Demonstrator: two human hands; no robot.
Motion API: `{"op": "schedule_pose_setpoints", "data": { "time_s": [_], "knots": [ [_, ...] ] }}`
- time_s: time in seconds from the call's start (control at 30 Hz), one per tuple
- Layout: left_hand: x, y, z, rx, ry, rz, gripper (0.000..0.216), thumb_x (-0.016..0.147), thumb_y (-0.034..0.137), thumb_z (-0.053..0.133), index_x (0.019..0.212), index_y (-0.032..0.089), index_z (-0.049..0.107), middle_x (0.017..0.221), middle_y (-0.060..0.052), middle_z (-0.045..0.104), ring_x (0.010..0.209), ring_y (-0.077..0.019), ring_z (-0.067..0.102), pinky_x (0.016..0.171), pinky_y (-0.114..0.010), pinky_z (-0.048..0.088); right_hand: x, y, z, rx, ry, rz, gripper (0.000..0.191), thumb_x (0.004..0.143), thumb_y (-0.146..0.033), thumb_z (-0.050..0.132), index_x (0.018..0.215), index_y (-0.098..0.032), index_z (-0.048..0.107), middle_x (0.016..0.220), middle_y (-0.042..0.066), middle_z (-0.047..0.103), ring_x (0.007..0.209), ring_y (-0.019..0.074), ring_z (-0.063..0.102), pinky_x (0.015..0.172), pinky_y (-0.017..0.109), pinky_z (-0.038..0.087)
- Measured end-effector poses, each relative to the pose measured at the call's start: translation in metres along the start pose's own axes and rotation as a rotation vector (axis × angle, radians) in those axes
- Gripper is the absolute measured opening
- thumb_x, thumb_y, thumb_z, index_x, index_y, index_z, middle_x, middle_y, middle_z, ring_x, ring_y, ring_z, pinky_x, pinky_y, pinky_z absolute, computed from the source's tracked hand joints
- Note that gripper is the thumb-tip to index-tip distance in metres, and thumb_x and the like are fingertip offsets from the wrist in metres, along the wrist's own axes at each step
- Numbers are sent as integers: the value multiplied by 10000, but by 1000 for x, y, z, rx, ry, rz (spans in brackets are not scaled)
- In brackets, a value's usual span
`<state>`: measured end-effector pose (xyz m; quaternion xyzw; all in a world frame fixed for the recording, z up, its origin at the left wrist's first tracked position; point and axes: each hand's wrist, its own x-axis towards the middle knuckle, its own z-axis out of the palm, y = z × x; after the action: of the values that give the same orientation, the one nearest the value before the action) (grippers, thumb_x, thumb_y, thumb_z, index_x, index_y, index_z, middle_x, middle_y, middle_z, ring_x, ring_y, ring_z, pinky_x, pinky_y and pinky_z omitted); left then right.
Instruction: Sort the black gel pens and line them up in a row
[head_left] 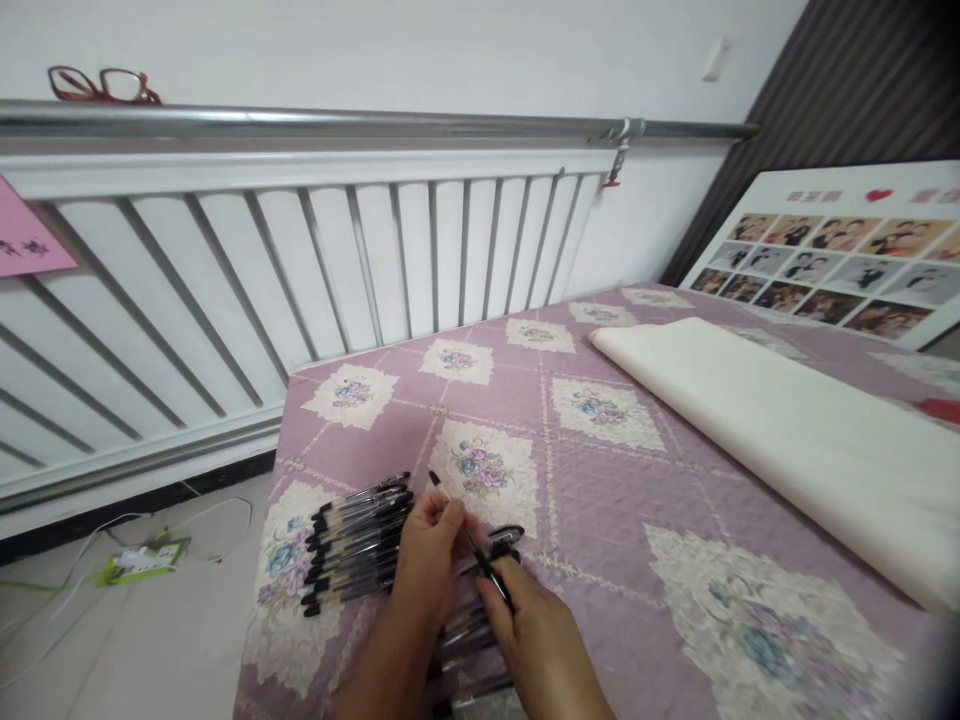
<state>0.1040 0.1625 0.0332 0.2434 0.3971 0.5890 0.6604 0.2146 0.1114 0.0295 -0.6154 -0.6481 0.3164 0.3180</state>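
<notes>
My left hand [431, 545] pinches a slim pen, whose dark tip pokes out past the fingertips. My right hand [536, 625] is closed around the black end of a pen [486, 568] lying slantwise between both hands. Whether this is one pen or two separate parts, I cannot tell. Left of my left hand, a row of several clear pens with black ends [356, 545] lies on the tablecloth. More pens [469, 625] lie below and between my hands, partly covered by them.
A purple floral cloth [495, 400] covers the table. To the right lies a folded cream sheet [765, 420], with a photo board [832, 250] behind it. A white radiator [337, 270] and metal pipe [375, 123] run along the wall. Glasses [105, 86] rest on the pipe; cables and a power strip [146, 560] lie on the floor.
</notes>
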Motion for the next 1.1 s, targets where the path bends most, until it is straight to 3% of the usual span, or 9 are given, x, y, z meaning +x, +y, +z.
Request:
{"op": "schedule_pose_setpoints", "data": {
  "time_s": [0.07,0.17,0.4,0.57,0.77,0.87,0.97,1.03,1.1],
  "knots": [
    [3,5,-3,-29,70,24,391,614,405,755,719,183,450,587,59,586,487,-80,555,501,-191,439,-2,-1,-1,-92,0,-33,204,836,-350,442,850,-242,615,741,43,690,664,217,635,597,286,445],
    [5,9,-5,-70,69,9,394,611,406,764,748,182,470,633,54,596,519,-86,579,516,-196,457,-4,-3,-4,-65,5,-63,226,867,-365,408,816,-241,591,720,31,677,648,190,624,557,248,432],
    [8,9,-9,-151,101,51,381,627,392,768,806,191,499,673,55,605,583,-88,610,543,-183,483,1,2,-15,103,12,-31,146,837,-285,428,807,-224,557,730,9,628,665,161,576,629,244,437],
    [5,6,-6,-170,40,49,356,651,364,762,822,192,501,684,49,616,592,-92,616,559,-190,492,5,-3,-15,293,12,53,242,834,-411,458,841,-204,583,675,-15,556,650,149,523,603,233,415],
    [4,1,-5,-76,-25,62,349,691,390,720,892,191,516,768,10,627,689,-127,625,621,-231,495,7,1,-12,396,3,144,334,820,-485,469,667,-197,537,566,-44,459,536,114,419,511,214,335],
    [3,1,-8,188,121,286,495,754,356,661,1172,244,420,1067,-57,585,833,-155,611,694,-278,497,8,10,-20,456,9,197,333,826,-501,464,715,-198,545,578,-50,443,531,107,402,507,209,330],
    [-6,2,-9,668,244,776,548,794,266,608,1283,239,361,1259,-105,463,1069,-211,513,884,-374,434,9,19,-29,428,36,200,330,814,-500,486,727,-191,561,612,-41,470,579,117,426,544,213,348],
    [-13,2,-7,1006,139,1053,423,812,203,568,1220,232,462,1263,-97,472,1176,-245,426,980,-442,346,10,22,-34,400,41,176,323,806,-488,502,707,-188,565,635,-31,496,613,127,442,573,220,363],
    [-18,-1,-3,1262,-17,1138,314,824,168,542,1128,247,545,1222,-73,524,1217,-261,384,1019,-488,276,12,23,-36,389,40,153,301,803,-469,513,713,-189,577,650,-25,518,632,134,454,594,226,375]
  ]
}}
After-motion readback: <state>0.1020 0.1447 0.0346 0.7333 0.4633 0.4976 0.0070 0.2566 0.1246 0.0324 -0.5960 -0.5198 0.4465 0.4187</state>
